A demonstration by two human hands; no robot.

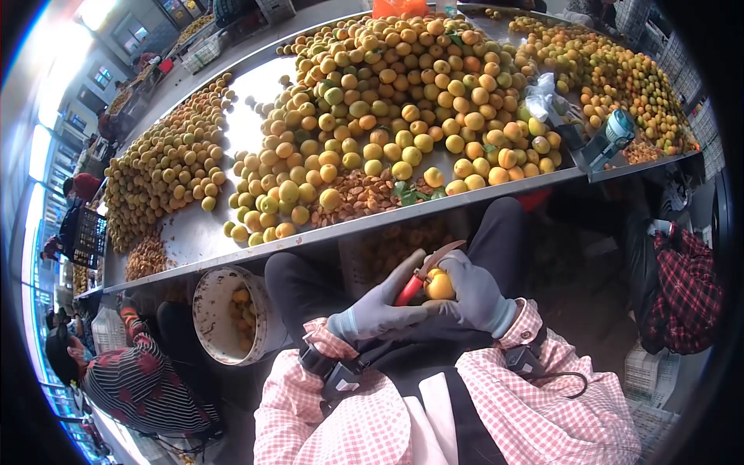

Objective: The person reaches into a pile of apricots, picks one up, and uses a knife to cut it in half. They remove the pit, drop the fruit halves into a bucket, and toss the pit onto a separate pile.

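Observation:
My left hand (pixel 380 306), in a grey glove, is closed around the red handle of a small curved knife (pixel 408 291). The blade angles up and to the right, passing just above a yellow apricot (pixel 439 286). That apricot sits in the closed fingers of my right hand (pixel 479 293), gloved in grey too. Both hands meet over my lap, below the edge of a metal table (pixel 310 242). On the table lies a large heap of apricots (pixel 387 85), with a pile of brown pits (pixel 356 200) and some green leaves (pixel 411 192) near the front edge.
Left of my knees stands a white bucket (pixel 205 310) with apricots inside. A person in a striped top (pixel 147 380) sits at the left, by another apricot heap (pixel 167 159). A turquoise-capped bottle (pixel 618 128) and plastic bag (pixel 542 97) are at the right.

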